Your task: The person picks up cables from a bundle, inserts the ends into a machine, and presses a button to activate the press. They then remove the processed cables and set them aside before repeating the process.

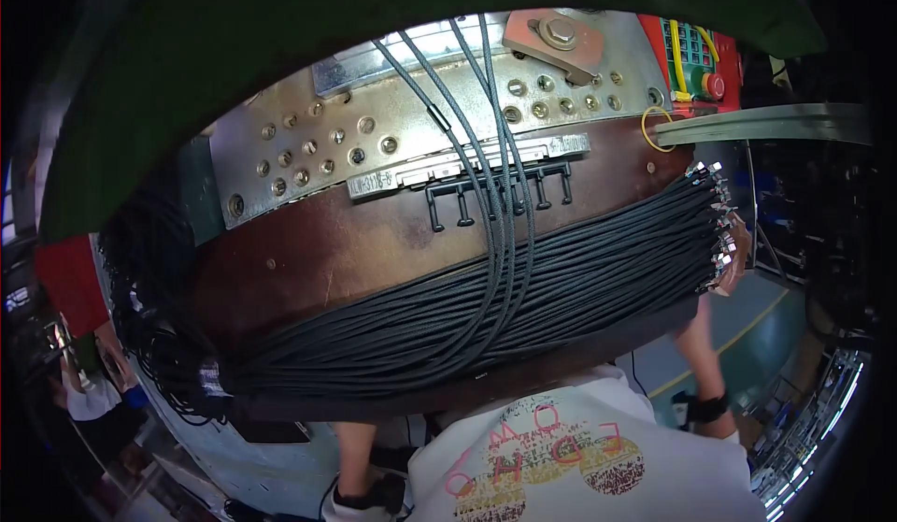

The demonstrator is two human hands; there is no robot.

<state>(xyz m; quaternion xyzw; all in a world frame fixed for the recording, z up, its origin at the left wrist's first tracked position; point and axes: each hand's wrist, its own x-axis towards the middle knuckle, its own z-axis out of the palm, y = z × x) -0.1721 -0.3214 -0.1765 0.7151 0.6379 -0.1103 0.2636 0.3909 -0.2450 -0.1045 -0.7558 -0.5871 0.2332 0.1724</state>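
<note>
A thick bundle of black cables (486, 307) lies across a brown board (327, 251), from lower left to upper right. Its silver-tipped ends (715, 223) fan out at the right edge. My right hand (738, 246) is behind those ends and grips them; only part of the hand shows. My right forearm, with a black band (707, 408), rises from below. My left forearm (353, 452) goes up under the board's near edge, and that hand is hidden. A few cables (467, 101) branch off the bundle and run up over the metal plate.
A perforated metal plate (308, 148) backs the board, with a black comb-like fixture (495, 190) below it. At the top right are a red control box (696, 55), a yellow loop (659, 129) and a grey rail (766, 122). Another person (89, 386) is at the lower left.
</note>
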